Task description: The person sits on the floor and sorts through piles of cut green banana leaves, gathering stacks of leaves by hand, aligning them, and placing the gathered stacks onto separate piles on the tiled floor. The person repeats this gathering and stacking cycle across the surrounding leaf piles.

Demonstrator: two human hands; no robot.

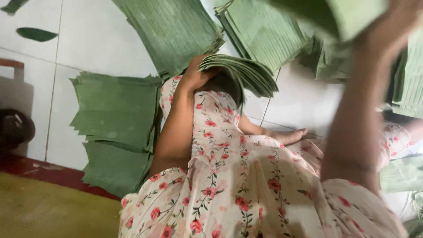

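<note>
My left hand (194, 76) grips a thick stack of cut green leaf sheets (244, 72), which bends over my raised knee. My right hand (392, 24) is lifted at the top right, blurred, closed on a single green leaf sheet (352, 15). My lap is covered by a white dress with red flowers (246, 185). A bare foot (288, 135) rests on the floor beyond my knee.
Piles of green leaf sheets lie all around on the white tiled floor (88, 39): one at left (116, 112), one at top centre (172, 31), another at top right (264, 31), more at far right (410, 79). A dark round object (15, 128) sits at the left edge.
</note>
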